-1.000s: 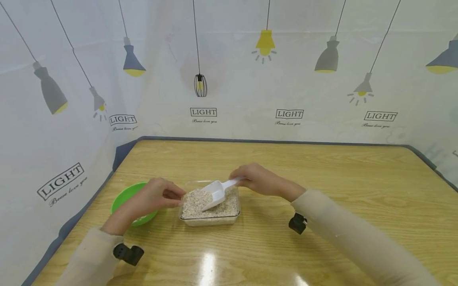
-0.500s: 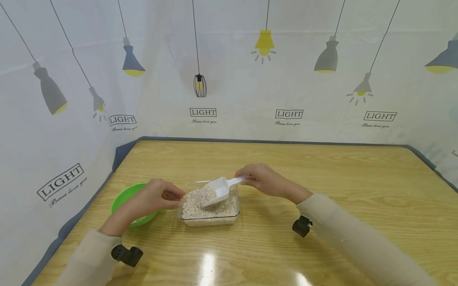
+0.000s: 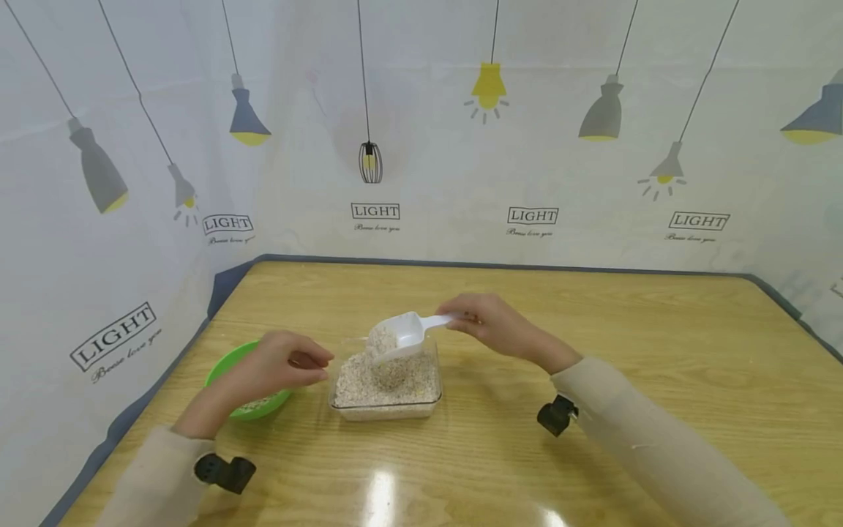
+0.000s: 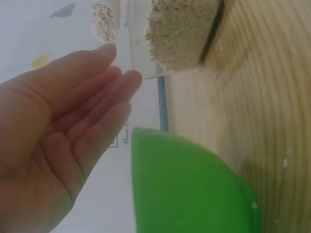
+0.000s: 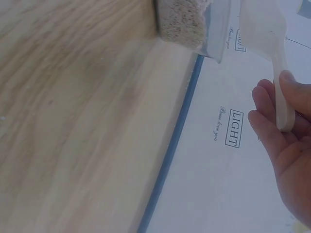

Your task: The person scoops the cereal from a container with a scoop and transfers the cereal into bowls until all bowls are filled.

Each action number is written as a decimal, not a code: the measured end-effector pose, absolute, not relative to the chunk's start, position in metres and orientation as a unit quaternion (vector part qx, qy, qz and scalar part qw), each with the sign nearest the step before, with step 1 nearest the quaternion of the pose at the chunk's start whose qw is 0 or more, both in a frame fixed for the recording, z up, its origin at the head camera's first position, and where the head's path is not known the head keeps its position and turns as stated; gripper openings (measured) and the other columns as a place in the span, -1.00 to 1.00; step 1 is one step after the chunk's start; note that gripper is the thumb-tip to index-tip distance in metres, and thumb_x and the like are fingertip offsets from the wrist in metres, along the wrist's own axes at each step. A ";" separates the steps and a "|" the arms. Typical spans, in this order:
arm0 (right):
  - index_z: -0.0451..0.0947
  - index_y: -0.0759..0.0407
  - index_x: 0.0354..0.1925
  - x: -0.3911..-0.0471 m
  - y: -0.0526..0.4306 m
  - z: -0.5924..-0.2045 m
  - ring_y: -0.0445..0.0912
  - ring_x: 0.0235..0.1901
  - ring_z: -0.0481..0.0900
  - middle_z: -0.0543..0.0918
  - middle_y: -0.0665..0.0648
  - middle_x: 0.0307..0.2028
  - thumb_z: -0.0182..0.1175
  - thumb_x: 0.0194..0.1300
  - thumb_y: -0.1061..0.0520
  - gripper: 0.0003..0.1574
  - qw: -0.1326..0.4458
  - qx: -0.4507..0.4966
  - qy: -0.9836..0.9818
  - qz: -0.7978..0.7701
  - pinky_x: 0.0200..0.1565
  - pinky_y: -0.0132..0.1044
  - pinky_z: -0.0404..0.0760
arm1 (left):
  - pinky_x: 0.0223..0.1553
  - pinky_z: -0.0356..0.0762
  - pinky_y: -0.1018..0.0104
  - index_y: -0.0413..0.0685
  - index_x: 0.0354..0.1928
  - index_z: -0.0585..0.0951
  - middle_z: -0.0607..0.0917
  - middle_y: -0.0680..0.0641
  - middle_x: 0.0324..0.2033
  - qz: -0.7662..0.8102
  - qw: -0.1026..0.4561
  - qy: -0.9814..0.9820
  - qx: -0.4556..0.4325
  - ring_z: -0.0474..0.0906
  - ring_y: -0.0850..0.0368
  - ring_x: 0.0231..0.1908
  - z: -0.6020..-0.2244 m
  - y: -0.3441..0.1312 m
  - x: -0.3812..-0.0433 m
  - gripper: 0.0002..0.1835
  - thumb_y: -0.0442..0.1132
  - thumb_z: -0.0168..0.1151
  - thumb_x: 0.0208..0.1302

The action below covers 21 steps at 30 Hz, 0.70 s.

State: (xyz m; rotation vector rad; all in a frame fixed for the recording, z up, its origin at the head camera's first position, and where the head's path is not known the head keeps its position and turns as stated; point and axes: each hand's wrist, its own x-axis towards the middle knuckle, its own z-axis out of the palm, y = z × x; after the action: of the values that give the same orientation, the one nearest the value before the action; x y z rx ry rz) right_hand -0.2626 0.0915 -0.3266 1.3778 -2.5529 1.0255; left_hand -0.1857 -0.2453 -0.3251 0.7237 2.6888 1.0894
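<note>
My right hand (image 3: 490,326) holds a white plastic scoop (image 3: 412,334) by its handle, fingers and thumb pinching it in the right wrist view. A heap of oat flakes (image 3: 381,342) fills the scoop's front, which is raised over a clear rectangular container (image 3: 385,414). More oats (image 3: 415,382) fill that container, with a hollow below the scoop. My left hand (image 3: 285,362) is just left of the container's rim; in the left wrist view its fingers are loosely bent around nothing. Behind the left wrist stands a green bowl (image 3: 227,362), partly hidden, with some oats inside.
All of this stands on a wooden table (image 3: 593,329) with a dark blue edge. A few stray flakes (image 4: 285,163) lie on the wood near the bowl. A white cloth (image 3: 448,161) printed with lamps hangs behind and to the left.
The scoop has risen out of the oats with its load, as my right hand lifted it. My left hand has drawn slightly left, its fingertips leaving the container's rim.
</note>
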 end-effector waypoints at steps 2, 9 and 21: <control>0.58 0.37 -0.06 -0.263 0.092 -0.324 -0.09 -0.33 0.57 0.66 0.21 -0.22 0.17 0.26 0.28 -0.71 0.039 0.446 -0.829 0.337 -0.32 -0.28 0.57 | -0.29 0.59 0.40 -0.37 -0.05 0.60 0.66 -0.23 -0.18 0.361 0.072 0.899 0.238 0.63 0.08 -0.24 -0.323 -0.249 -0.185 -0.66 -0.25 0.27 0.20; 0.58 0.34 -0.04 -0.263 0.088 -0.313 -0.17 -0.45 0.47 0.66 0.19 -0.22 0.14 0.29 0.26 -0.71 0.046 0.438 -0.832 0.337 -0.42 -0.30 0.49 | -0.29 0.59 0.40 -0.32 -0.07 0.62 0.69 -0.18 -0.22 0.336 0.049 0.914 0.223 0.63 0.14 -0.28 -0.317 -0.260 -0.184 -0.66 -0.23 0.30 0.18; 0.59 0.33 -0.06 -0.270 0.074 -0.305 -0.15 -0.43 0.46 0.66 0.17 -0.22 0.16 0.28 0.27 -0.73 0.060 0.449 -0.819 0.351 -0.38 -0.28 0.48 | -0.30 0.59 0.41 -0.33 -0.08 0.63 0.68 -0.17 -0.20 0.330 0.031 0.923 0.197 0.64 0.12 -0.28 -0.299 -0.283 -0.173 -0.65 -0.23 0.32 0.15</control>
State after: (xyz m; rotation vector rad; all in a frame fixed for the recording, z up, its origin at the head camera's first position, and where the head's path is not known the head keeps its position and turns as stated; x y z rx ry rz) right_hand -0.2699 0.0745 -0.3052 1.3596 -2.4805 1.0619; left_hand -0.1732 -0.2826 -0.2988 0.6059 2.8435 1.0172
